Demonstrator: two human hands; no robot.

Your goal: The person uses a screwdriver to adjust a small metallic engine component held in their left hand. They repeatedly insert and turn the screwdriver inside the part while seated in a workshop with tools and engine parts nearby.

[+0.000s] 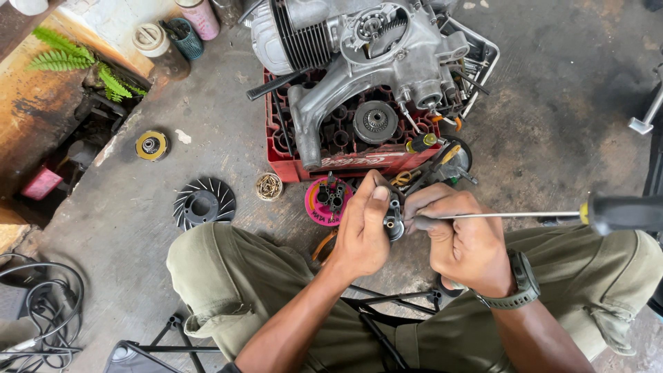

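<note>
Head view: my left hand (362, 231) grips a small metal part (394, 222) above my knees, while my right hand (459, 242) holds a screwdriver (552, 214) against it. I judge I'm mid-adjustment; steady alignment comes next.

I count two bare hands: my left hand (362, 231) and right hand (459, 242), one small metal part (394, 222) between them, one long screwdriver (552, 214). One engine block (366, 48) on one red crate (331, 162). One black finned fan wheel (204, 202), one pink lid (328, 200), one wristwatch (521, 283), two green fern fronds (83, 62)
</note>
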